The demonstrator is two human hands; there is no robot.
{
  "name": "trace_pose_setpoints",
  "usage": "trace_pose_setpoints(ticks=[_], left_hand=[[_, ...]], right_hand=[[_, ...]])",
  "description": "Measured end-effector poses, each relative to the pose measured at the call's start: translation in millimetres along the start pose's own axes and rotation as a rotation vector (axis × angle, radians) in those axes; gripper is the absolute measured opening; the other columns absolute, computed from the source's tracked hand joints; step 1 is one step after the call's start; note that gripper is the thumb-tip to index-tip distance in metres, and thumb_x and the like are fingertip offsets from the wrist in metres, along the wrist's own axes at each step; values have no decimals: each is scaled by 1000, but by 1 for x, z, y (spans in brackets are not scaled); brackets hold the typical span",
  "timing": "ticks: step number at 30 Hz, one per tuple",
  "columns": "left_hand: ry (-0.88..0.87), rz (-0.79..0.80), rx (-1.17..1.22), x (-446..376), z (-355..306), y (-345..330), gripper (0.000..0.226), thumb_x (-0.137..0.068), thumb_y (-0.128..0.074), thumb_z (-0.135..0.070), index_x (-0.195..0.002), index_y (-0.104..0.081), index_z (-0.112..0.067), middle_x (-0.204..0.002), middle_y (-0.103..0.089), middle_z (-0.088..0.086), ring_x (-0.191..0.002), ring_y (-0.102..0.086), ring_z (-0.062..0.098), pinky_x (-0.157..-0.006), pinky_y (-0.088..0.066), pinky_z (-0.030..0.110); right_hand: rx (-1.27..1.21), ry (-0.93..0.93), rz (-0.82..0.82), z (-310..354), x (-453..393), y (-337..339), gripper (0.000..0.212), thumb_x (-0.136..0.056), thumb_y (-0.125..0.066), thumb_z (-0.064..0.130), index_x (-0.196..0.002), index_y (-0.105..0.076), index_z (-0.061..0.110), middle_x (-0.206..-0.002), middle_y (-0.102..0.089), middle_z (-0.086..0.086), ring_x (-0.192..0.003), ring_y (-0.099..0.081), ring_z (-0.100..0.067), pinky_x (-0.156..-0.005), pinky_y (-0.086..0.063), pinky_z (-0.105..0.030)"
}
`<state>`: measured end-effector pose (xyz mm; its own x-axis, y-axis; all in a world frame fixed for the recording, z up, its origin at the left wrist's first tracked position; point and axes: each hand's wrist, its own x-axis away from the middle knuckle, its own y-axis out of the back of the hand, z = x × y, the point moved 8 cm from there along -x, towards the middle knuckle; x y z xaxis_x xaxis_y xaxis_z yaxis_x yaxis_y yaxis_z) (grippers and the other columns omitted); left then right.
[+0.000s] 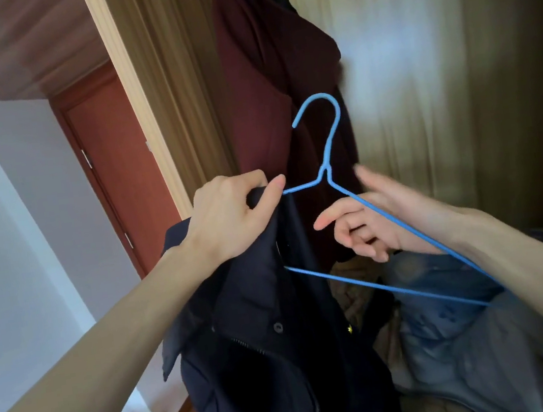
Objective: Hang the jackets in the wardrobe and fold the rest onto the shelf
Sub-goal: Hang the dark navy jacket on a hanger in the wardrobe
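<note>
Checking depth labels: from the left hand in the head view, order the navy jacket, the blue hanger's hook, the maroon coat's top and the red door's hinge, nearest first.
1. Navy jacket: gripped by the left hand.
2. Blue hanger hook: up and right.
3. Red door hinge: left, behind.
4. Maroon coat top: highest, in the wardrobe.

no readable text, labels or signs

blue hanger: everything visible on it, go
The blue hanger is thin, coated-looking wire: open hook on top, twisted neck, two sloping arms, straight bottom bar. It is held tilted before a hanging maroon garment. Its left arm is inside the navy jacket, gripped by the left hand. The right hand is at the right arm; contact unclear.
</note>
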<state>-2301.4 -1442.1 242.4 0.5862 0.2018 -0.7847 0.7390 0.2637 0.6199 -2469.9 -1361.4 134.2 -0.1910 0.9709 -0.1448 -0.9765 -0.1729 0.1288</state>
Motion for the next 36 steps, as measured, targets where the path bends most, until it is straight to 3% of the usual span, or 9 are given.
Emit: trace_pose_setpoints(ticks=[3,6,11,14,16,24,28,31,36], left_hand=[[89,-48,33,1,11,8,52,-100,-47,-56,-66,-51,-17,-54,-49,1,-57,-51,22,-59,-40,36],[155,-96,46,3,20,20,52,-101,-49,-55,-67,-53,-15,-54,-49,1,-59,-50,21,-64,-43,36],[209,-136,102,5,19,27,51,-103,-56,-48,-64,-48,-16,-53,-43,-4,-58,-43,16,-63,-41,34],[212,-123,118,8,15,27,52,-103,-57,-46,-62,-44,-17,-53,-40,-4,-57,-41,16,-62,-37,33],[244,-113,128,12,19,29,53,-104,-57,-46,-61,-41,-17,-53,-38,-5,-58,-38,17,-61,-34,33],[283,-86,64,43,53,48,58,-103,-54,-55,-60,-46,-17,-52,-40,-1,-58,-39,22,-61,-38,36],[251,45,-11,62,70,44,68,-100,-41,-73,-70,-53,-13,-55,-47,3,-62,-46,29,-67,-51,42],[181,144,-93,75,77,38,67,-99,-30,-77,-75,-55,-19,-54,-50,2,-59,-51,27,-64,-53,43],[31,166,-225,90,68,28,50,-102,-23,-72,-71,-44,-40,-48,-43,-6,-49,-49,22,-50,-44,37]], right_hand=[[-240,-92,175,-29,7,4,82,-92,-53,76,-149,-55,18,-115,-67,-12,-78,-65,-20,-51,-54,-27],[-67,-156,209,-57,9,-2,66,-86,-74,59,-143,-60,28,-121,-67,-10,-89,-68,-18,-56,-58,-23],[290,-45,-30,-69,-22,-41,54,-81,-75,56,-123,-63,25,-102,-71,4,-88,-69,-13,-67,-56,-30],[823,143,-216,-60,-45,-65,55,-85,-69,62,-127,-54,29,-119,-69,5,-104,-69,-16,-86,-56,-40],[1152,120,-322,-65,-53,-68,54,-85,-63,63,-129,-45,38,-127,-65,8,-114,-65,-22,-87,-54,-41],[1064,-159,-474,-130,-45,6,48,-98,-66,39,-142,-53,29,-137,-64,-5,-129,-58,-28,-102,-48,-40],[907,-27,-608,-105,-29,42,6,-98,-70,28,-100,-71,22,-91,-72,3,-93,-69,-23,-81,-50,-37],[898,57,-632,-69,-9,58,17,-98,-71,30,-82,-65,32,-70,-62,11,-69,-58,-6,-68,-46,-39],[1194,54,-758,-10,23,70,13,-95,-65,45,-92,-70,34,-62,-59,10,-77,-68,-27,-68,-54,-44]])
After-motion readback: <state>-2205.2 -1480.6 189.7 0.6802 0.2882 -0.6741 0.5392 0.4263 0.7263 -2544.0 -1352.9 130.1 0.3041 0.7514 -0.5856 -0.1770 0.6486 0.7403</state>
